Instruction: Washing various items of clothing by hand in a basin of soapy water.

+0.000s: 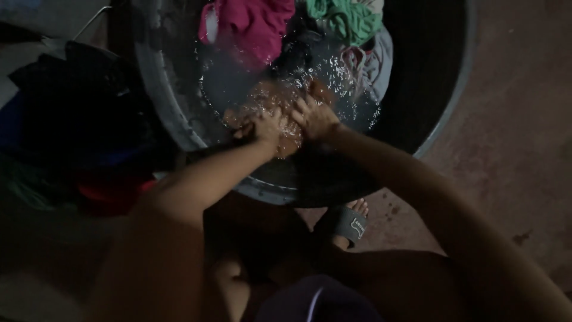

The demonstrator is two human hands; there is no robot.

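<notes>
— Nearest to the camera, what shows?

— Dark clothing at the bottom edge, then a foot in a black slide sandal [350, 226] on the reddish concrete floor [518, 119], just beside the near rim of a large round metal washtub [173, 113].

— And the hands?

— Both reach over that near rim into the water. Left hand [266, 127] and right hand [314, 117] are pressed close together, fingers curled around a brownish wet cloth [280, 107] at the water's surface, near the tub's middle. Splashes glitter around them. How tightly each hand grips, I cannot tell; the cloth blurs into the foam.

— Farther in?

— A magenta garment [250, 24] hangs over the far side of the tub, a green garment [348, 18] beside it toward the right, with a pale grey piece [375, 59] just below the green.

— Outside the tub?

— A heap of dark clothes [71, 107] lies to the left, touching the tub's wall, with a bit of red showing at its near end.
</notes>
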